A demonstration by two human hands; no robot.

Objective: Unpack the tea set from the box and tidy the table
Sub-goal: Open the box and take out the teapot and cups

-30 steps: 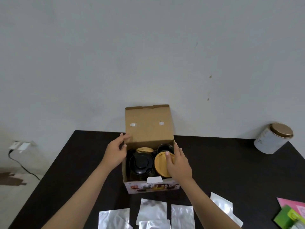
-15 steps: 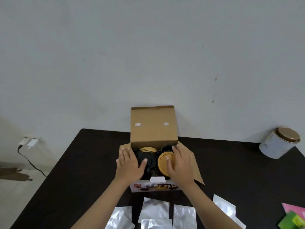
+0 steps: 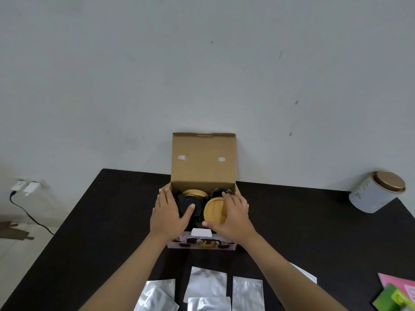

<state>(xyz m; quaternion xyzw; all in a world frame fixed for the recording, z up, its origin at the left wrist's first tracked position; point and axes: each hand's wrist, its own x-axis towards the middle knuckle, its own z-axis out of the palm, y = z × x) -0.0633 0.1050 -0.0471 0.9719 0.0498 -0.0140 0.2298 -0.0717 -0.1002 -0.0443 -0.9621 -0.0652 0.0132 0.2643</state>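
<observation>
At frame centre, 2 open hands, left hand [image 3: 168, 215] and right hand [image 3: 233, 217], rest on the box's [image 3: 203, 167] teapot [image 3: 188, 204] and wooden lid [image 3: 215, 209]; likely fragile, lift underneath.

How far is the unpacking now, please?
Done: the box stands open. In hand: the left hand lies on a black piece, the right hand on the wooden lid. Left: every piece is inside; foil packets lie loose.

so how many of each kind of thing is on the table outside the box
foil packets: 6 in view, some overlapping, so uncertain
round tin: 1
pink sheet: 1
green box: 1
total: 9
</observation>
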